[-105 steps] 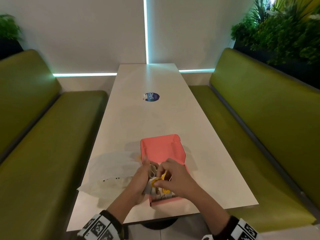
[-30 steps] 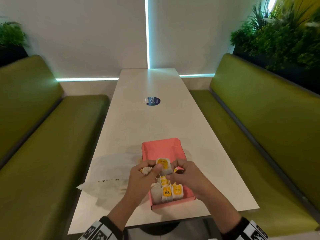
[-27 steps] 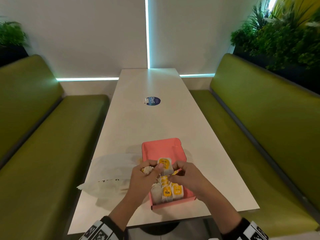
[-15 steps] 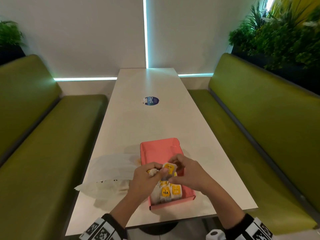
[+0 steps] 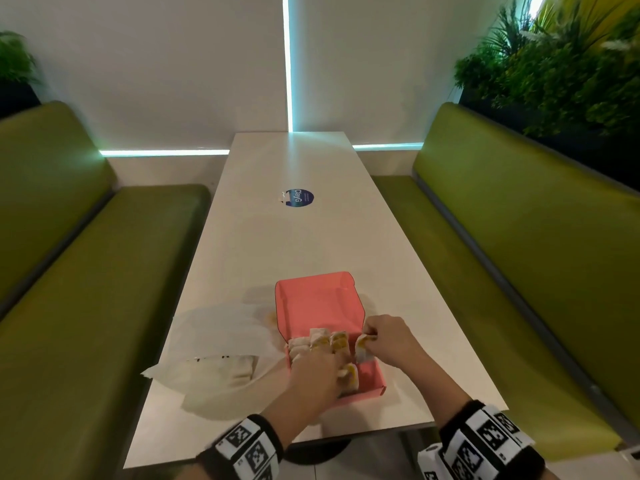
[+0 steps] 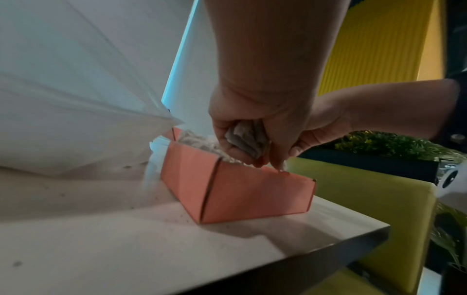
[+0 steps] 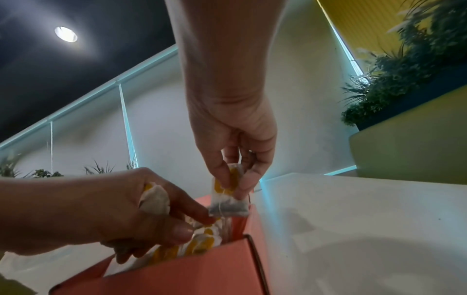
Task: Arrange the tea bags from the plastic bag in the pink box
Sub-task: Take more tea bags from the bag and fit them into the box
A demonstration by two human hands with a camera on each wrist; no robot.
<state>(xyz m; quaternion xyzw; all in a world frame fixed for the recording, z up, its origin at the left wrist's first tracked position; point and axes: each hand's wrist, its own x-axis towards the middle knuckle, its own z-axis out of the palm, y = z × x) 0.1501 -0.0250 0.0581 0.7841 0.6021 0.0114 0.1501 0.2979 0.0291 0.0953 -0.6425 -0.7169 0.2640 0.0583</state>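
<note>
tea bag (image 7: 228, 196) pinched above pink box (image 7: 192, 267)

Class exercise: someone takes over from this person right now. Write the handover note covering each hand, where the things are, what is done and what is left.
Left hand: holds a crumpled tea bag over the pink box.
Right hand: pinches one tea bag above the box's right side.
Box: on the table, lid open.
Plastic bag: left of the box.
Done: a row of tea bags stands in the box.
Left: place both held bags; whether the plastic bag holds more, I cannot tell.
</note>
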